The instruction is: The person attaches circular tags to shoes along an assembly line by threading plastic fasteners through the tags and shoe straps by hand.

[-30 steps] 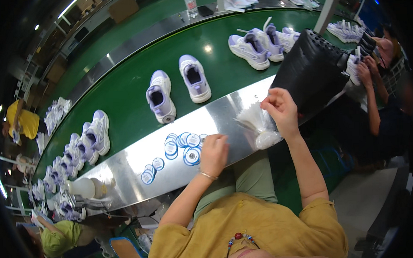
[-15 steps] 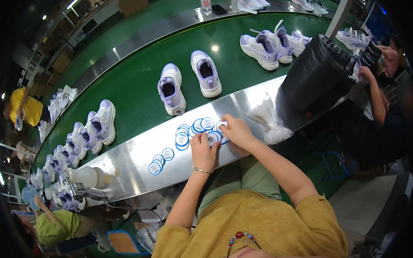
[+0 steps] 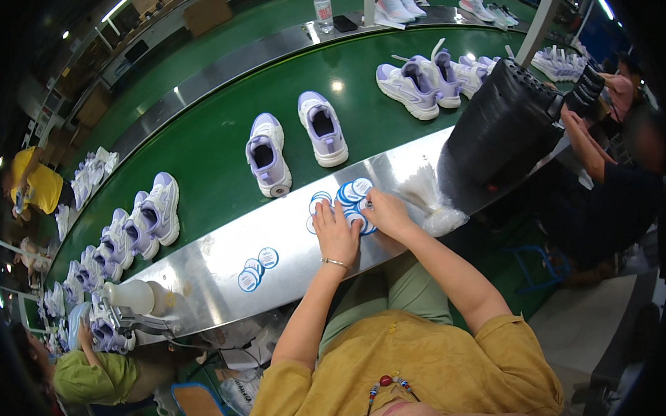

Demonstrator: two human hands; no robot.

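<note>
Round white labels with blue rims (image 3: pixel 346 193) lie in an overlapping heap on the metal ledge before me. My left hand (image 3: pixel 336 236) rests over the heap's left side, its fingers stretched out and slightly spread. Some labels (image 3: pixel 354 222) show beside its thumb. At the heap's right side, my right hand (image 3: pixel 388 213) has its fingers curled and pinched on round labels; its fingertips partly cover them. A smaller group of the same labels (image 3: pixel 247 280) lies apart to the left. Beyond the ledge, two white and lilac sneakers (image 3: pixel 267 156) (image 3: pixel 323 129) stand on the green belt.
A clear plastic bag (image 3: pixel 442 221) and a tall black cylinder (image 3: pixel 490 133) stand at the right of the ledge. A white round container (image 3: pixel 133 296) sits at its left end. More sneakers (image 3: pixel 157 209) line the belt. Co-workers sit at both sides.
My left hand has opened out and moved slightly right, pushing the labels into a tighter heap. My right hand has shifted a little right. The view has moved slightly.
</note>
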